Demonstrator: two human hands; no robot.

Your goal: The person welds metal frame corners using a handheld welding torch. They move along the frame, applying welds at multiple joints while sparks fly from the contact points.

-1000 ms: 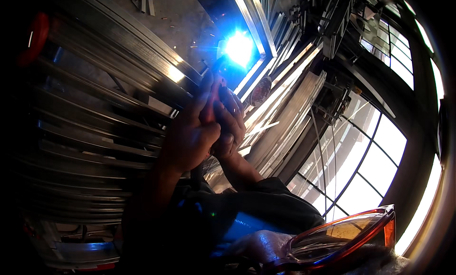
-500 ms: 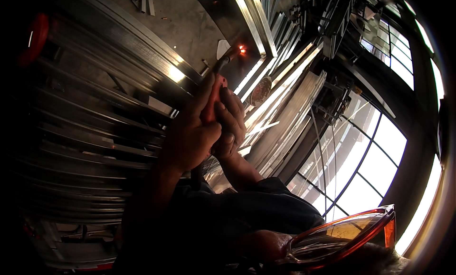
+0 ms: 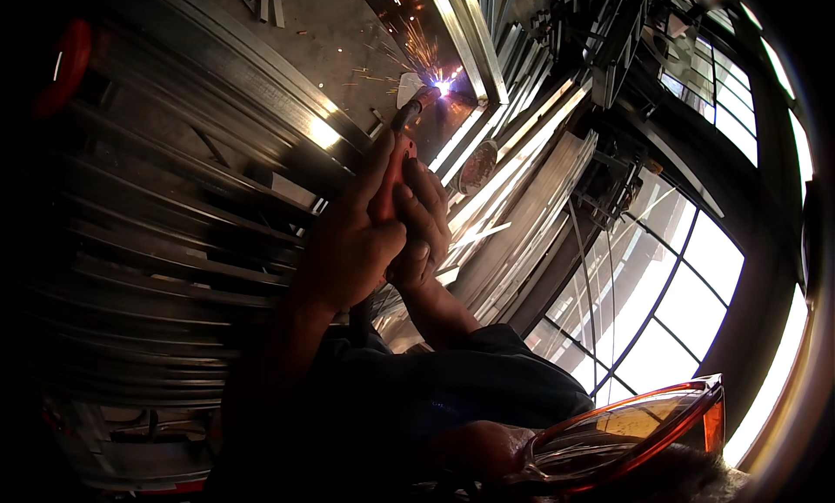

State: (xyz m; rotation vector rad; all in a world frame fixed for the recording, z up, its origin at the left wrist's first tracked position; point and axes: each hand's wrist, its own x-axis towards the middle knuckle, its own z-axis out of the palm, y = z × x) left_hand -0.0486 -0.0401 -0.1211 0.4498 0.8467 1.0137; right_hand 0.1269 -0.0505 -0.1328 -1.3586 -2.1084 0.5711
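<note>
Torch: red-handled welding torch (image 3: pixel 391 186), slanting up and away from the body; its tip is at the near end of a dark metal piece (image 3: pixel 454 118), between that piece's left edge and the pale bars (image 3: pixel 489 79) along its right.
Left grip: left hand (image 3: pixel 350 249) closed on the handle from the left, thumb side uppermost.
Right grip: right hand (image 3: pixel 421 220) closed on the same handle from the right, fingers curled over it.
Two-handed hold: probably for steadiness; bent neck (image 3: pixel 405 116) seems to keep fingers back from the heat.
Arc: small white-violet glare (image 3: pixel 442 87), orange sparks fanning up and left; whether tip touches metal cannot be told.
Long bars: metal lengths (image 3: pixel 235 77) laid side by side at left, perhaps so to keep them sorted; far ends lost in black.
Hidden: trigger, under the fingers; most of the lower handle; joint beneath the glare.
Cut off: orange-rimmed glasses (image 3: pixel 631 429) loom at lower right, partly in shadow.
Unclear: round object (image 3: pixel 477 168) beside the pale bars, kind uncertain; sleeves and torso nearly black.
</note>
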